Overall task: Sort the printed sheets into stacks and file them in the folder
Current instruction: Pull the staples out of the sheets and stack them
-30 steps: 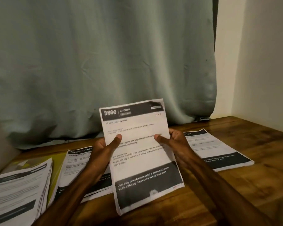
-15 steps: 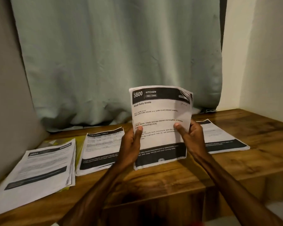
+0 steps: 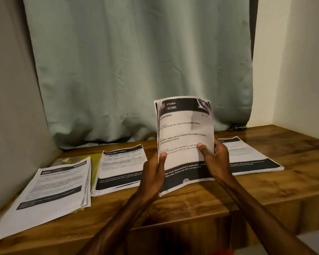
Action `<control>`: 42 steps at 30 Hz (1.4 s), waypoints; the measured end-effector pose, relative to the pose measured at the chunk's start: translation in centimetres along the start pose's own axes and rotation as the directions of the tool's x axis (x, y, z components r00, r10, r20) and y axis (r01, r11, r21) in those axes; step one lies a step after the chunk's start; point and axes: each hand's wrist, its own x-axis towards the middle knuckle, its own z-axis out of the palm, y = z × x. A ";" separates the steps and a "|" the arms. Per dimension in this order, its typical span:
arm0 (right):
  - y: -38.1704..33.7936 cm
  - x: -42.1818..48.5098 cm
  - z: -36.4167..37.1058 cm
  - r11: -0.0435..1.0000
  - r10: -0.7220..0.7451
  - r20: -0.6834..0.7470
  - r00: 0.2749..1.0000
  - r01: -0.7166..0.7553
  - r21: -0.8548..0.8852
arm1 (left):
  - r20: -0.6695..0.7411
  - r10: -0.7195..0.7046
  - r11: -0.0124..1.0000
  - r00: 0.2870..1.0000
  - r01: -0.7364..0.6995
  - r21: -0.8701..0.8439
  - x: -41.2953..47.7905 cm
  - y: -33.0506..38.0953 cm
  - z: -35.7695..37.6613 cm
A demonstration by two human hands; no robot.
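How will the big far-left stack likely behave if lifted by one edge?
Probably floppy: the left stack is loose sheets with unevenly fanned edges, so it would likely sag and splay. It looks thick, so perhaps heavy to lift by one edge. It partly covers a yellow folder, which might drag along.

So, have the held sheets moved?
Yes. The sheets have tipped from slanted to near upright, bottom edge now at the table, beside the right stack.

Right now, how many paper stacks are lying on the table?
3: left stack on the yellow folder, middle stack beside it, right stack partly behind the right hand. The held sheets could hide more.
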 end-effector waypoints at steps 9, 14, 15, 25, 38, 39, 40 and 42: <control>-4.4 5.6 -1.4 0.998 0.052 0.204 0.978 -0.042 -0.052 | 0.166 -0.111 0.970 0.980 0.143 -0.198 1.4 2.1 -3.7; -3.1 5.4 -1.2 0.989 0.140 0.315 0.938 -0.119 -0.086 | 0.088 -0.216 0.931 0.972 0.232 -0.283 2.9 1.9 -6.6; -2.7 5.4 -1.2 0.988 0.148 0.346 0.927 -0.120 -0.099 | 0.076 -0.223 0.927 0.972 0.235 -0.290 3.3 1.9 -7.2; -2.6 6.2 -1.5 0.917 0.320 0.620 0.716 -0.071 -0.391 | 0.087 -0.107 0.994 0.990 0.110 -0.025 8.1 3.1 -11.3; 1.5 9.1 -0.7 0.729 0.610 0.604 0.513 -0.065 -0.681 | 0.304 -0.012 0.999 0.953 -0.003 0.049 11.6 -0.2 -6.3; 1.8 9.2 -0.8 0.729 0.614 0.603 0.509 -0.071 -0.681 | 0.312 -0.011 0.997 0.950 -0.012 0.073 11.9 -0.7 -6.3; 2.4 9.6 -0.8 0.717 0.622 0.596 0.508 -0.063 -0.695 | 0.312 -0.013 0.995 0.950 -0.018 0.095 12.3 -1.4 -6.2; 3.5 10.0 -1.0 0.688 0.629 0.566 0.533 -0.044 -0.724 | 0.302 0.016 0.989 0.953 -0.060 0.136 12.8 -2.4 -6.1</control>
